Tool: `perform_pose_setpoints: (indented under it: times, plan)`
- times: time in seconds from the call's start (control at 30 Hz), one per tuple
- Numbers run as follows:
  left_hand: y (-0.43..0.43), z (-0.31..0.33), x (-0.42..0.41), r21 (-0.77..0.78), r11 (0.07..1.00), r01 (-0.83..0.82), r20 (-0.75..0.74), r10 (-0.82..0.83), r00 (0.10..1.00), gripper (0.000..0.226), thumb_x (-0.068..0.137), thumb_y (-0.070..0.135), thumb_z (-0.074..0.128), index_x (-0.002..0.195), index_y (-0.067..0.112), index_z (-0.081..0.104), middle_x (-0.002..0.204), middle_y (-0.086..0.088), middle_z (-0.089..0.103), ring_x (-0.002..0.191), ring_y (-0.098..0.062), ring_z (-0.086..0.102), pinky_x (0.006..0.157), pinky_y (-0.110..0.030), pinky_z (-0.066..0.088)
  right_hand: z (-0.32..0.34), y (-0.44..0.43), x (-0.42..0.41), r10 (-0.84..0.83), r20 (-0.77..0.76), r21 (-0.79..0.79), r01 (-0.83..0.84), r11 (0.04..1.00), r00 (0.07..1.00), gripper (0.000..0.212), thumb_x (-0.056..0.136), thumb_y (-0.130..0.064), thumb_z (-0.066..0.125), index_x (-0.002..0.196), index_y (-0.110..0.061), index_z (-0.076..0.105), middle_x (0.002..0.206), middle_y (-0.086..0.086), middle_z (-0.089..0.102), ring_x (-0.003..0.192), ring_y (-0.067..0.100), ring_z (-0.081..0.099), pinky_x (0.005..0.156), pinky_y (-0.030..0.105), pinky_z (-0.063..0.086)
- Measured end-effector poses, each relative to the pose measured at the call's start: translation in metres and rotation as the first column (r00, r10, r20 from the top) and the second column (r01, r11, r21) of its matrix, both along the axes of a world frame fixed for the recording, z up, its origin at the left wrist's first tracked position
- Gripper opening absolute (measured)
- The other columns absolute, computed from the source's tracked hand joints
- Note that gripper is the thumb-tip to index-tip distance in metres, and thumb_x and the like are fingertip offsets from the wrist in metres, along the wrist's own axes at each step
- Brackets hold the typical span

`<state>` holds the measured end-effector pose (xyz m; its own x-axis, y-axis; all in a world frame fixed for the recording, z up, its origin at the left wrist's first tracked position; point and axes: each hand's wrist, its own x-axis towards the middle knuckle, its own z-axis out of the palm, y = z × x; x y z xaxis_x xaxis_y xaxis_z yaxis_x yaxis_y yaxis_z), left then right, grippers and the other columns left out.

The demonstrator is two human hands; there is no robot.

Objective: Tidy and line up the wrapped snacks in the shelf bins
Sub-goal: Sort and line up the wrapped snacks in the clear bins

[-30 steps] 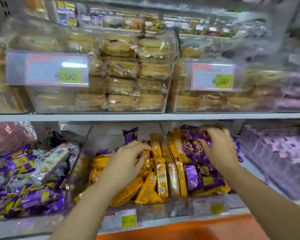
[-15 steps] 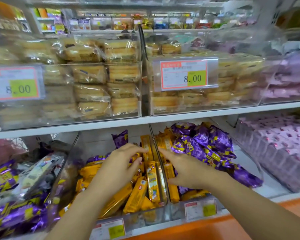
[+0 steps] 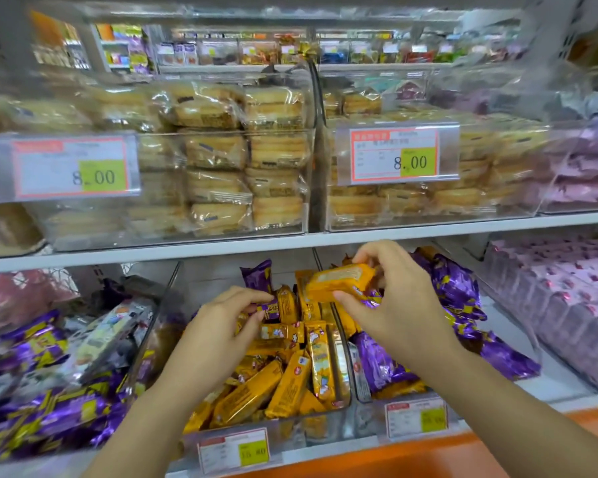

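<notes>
On the lower shelf a clear middle bin [image 3: 342, 407] holds several yellow wrapped snacks [image 3: 290, 381], some upright, some lying askew. My right hand [image 3: 394, 305] pinches one yellow snack pack [image 3: 339, 282], lifted above the divider between the middle bin and the right bin of purple snacks [image 3: 460, 298]. My left hand [image 3: 221, 332] reaches into the middle bin and pinches a small purple-and-yellow wrapper [image 3: 268, 310] among the yellow packs.
A left bin holds mixed purple and white packs [image 3: 49, 374]. Pink packs [image 3: 567, 305] fill the far right. The upper shelf edge [image 3: 221, 248] hangs just above my hands, with bins of wrapped cakes [image 3: 218, 157] and price tags [image 3: 401, 157].
My right hand has risen from the purple bin's edge holding a yellow pack. My left hand's fingers have closed on a wrapper. The camera has shifted closer.
</notes>
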<state>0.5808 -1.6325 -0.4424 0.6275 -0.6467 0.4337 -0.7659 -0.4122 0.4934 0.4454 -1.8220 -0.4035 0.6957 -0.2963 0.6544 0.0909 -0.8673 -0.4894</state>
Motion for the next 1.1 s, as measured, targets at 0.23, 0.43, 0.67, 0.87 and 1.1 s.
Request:
perform_pose_setpoints:
  times: [0.23,0.43,0.67,0.87,1.1]
  plan:
    - [0.0,-0.006,-0.003,0.016,1.0,0.019,0.008,-0.019,1.0,0.026,0.092,0.02,0.058,0.114,0.034,0.062,0.104,0.027,0.052,0.101,0.003,0.054,0.081,0.0,0.033,-0.05,0.014,0.012,0.066,-0.315,-0.069,-0.092,0.993,0.947,0.037,0.083,-0.059,0.051,0.104,-0.029,0.06,0.106,-0.016,0.056,0.103,0.002,0.049,0.091,0.026,0.041]
    - [-0.011,-0.011,-0.008,0.078,0.995,0.064,-0.037,-0.061,0.997,0.027,0.094,0.024,0.055,0.119,0.033,0.06,0.11,0.023,0.052,0.107,0.006,0.048,0.083,0.0,0.03,-0.06,-0.032,0.025,-0.074,-0.499,0.0,0.085,0.996,0.863,0.05,0.091,-0.026,0.058,0.138,-0.019,0.041,0.134,0.002,0.053,0.116,0.017,0.054,0.097,0.034,0.046]
    - [-0.015,-0.013,-0.006,0.074,0.995,0.074,-0.04,-0.071,0.997,0.026,0.094,0.025,0.056,0.115,0.038,0.059,0.108,0.027,0.052,0.101,0.014,0.048,0.08,0.001,0.034,-0.059,-0.045,0.044,0.011,-0.57,0.039,0.014,0.999,0.821,0.075,0.085,-0.027,0.065,0.147,-0.021,0.024,0.147,0.008,0.032,0.132,0.024,0.038,0.106,0.03,0.035]
    - [-0.017,-0.011,-0.004,0.063,0.995,0.076,-0.044,-0.073,0.996,0.025,0.094,0.025,0.055,0.111,0.042,0.056,0.104,0.033,0.049,0.1,0.019,0.046,0.081,0.003,0.032,-0.059,-0.046,0.046,-0.05,-0.724,-0.143,-0.079,0.987,0.688,0.1,0.076,-0.031,0.074,0.149,-0.038,0.006,0.154,0.006,0.011,0.133,0.034,0.034,0.101,0.041,0.042]
    - [-0.014,-0.012,-0.005,0.054,0.996,0.073,-0.035,-0.071,0.997,0.026,0.094,0.025,0.055,0.113,0.042,0.058,0.104,0.032,0.05,0.1,0.016,0.048,0.079,-0.001,0.035,-0.06,-0.033,0.046,-0.251,-0.602,-0.331,0.049,0.942,0.758,0.045,0.09,-0.029,0.058,0.133,-0.03,0.047,0.15,-0.001,0.027,0.116,0.027,0.055,0.087,0.037,0.05]
